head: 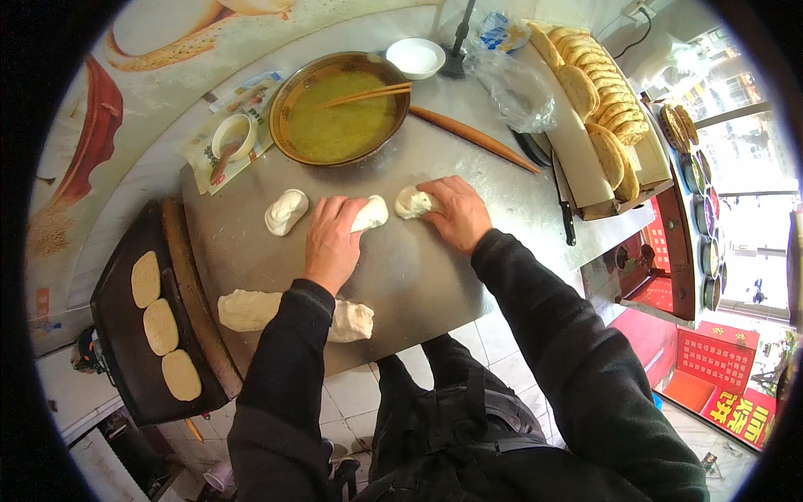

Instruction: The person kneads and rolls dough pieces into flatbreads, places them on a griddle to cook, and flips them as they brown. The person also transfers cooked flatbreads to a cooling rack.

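On a metal worktop, my left hand grips a folded piece of white dough, its fingers hiding the near end. My right hand pinches another dough piece between thumb and fingers, a short gap to the right of the first. To the left of my left hand lies a twisted dough piece, untouched. A longer log of dough rests near the front edge, its middle covered by my left forearm.
A brown bowl of yellow-green liquid holds chopsticks. Nearby are a rolling pin, a small cup, a white bowl and a knife. Flatbreads fill a box at right. Several dough rounds sit on a dark griddle.
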Tool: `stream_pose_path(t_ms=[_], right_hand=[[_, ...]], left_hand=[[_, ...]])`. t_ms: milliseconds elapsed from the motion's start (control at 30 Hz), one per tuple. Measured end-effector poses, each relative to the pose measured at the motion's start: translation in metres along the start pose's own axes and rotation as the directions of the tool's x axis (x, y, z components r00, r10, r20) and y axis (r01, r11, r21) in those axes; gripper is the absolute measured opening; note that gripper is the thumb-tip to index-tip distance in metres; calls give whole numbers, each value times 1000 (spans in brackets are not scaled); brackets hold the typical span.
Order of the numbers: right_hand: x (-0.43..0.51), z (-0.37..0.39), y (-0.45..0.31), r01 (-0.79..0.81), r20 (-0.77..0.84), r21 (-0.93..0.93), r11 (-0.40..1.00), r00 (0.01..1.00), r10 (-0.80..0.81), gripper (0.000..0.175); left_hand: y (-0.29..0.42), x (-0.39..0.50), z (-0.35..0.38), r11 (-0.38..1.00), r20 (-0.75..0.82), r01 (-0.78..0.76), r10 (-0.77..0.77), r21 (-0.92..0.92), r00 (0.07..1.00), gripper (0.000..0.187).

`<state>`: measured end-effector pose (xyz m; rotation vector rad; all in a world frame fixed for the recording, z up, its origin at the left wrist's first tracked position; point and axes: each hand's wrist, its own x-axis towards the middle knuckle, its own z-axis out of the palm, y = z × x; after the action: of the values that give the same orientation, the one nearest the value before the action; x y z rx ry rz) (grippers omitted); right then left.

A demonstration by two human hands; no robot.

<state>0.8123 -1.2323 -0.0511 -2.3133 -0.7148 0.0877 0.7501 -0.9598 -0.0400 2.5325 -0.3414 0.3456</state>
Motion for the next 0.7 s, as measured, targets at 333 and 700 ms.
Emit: stream_pose_path(t_ms=[333,700], right_hand=[[-34,12,-18,66,117,-353,933,993,-26,90],[-11,-4,-3,25,116,-224,974,993,1,67]], left_hand=[[28,-18,18,958,367,93,-192,271,910,95],[-40,-29,-27,914,-271,357,-300,192,915,73]])
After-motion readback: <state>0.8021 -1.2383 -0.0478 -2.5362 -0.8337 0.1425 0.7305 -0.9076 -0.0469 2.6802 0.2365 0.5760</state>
